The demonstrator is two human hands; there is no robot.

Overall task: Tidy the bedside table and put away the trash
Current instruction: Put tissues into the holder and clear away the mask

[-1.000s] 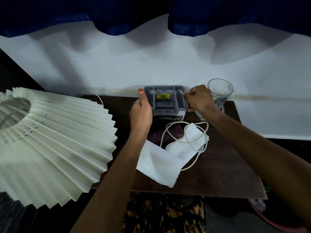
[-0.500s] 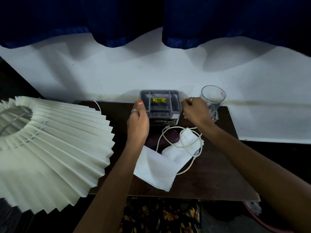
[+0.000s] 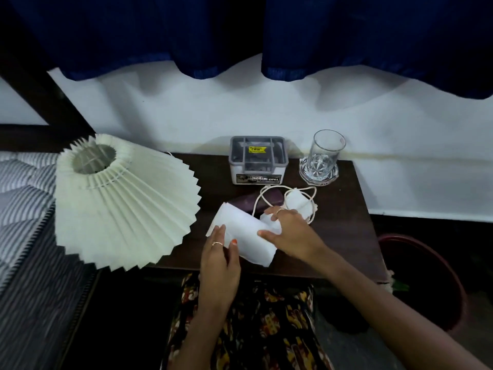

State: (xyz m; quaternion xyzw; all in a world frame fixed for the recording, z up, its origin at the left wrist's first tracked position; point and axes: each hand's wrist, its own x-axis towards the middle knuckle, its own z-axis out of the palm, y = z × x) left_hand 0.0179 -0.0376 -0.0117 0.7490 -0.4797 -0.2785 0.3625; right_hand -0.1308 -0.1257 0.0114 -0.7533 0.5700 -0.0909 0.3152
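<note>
Resting on the near half of the dark wooden desk (image 3: 344, 236), a white sheet of paper or tissue (image 3: 246, 236) lies loosely curled, its long axis running from far-left to near-right. Left hand (image 3: 220, 259): at the sheet's near-left end, thumb on top and fingers at the edge, a light pinching grip apparently on the paper. Right hand (image 3: 292, 232): lying over the sheet's far-right part, fingers spread and partly curled on a crumpled white piece (image 3: 269, 221); whether that grip has closed cannot be told. Just beyond the right hand: a second white crumpled piece (image 3: 296, 201) tangled in a cream looped cord (image 3: 310, 194), with a dark purple pouch-like object (image 3: 253, 201) beneath. Far side of the desk: a grey plastic compartmented organiser box with a yellow price sticker (image 3: 258, 160), and to its right a clear drinking glass (image 3: 326, 152) standing on a clear cut-glass coaster (image 3: 318, 172). Left: a white pleated lampshade (image 3: 122, 206). Right of the desk, on the floor: a dark red round bin (image 3: 426, 276). Judgement: the sheet sits between both hands, so gathering it suits both; the bin lies to the right, nearer the right hand.
</note>
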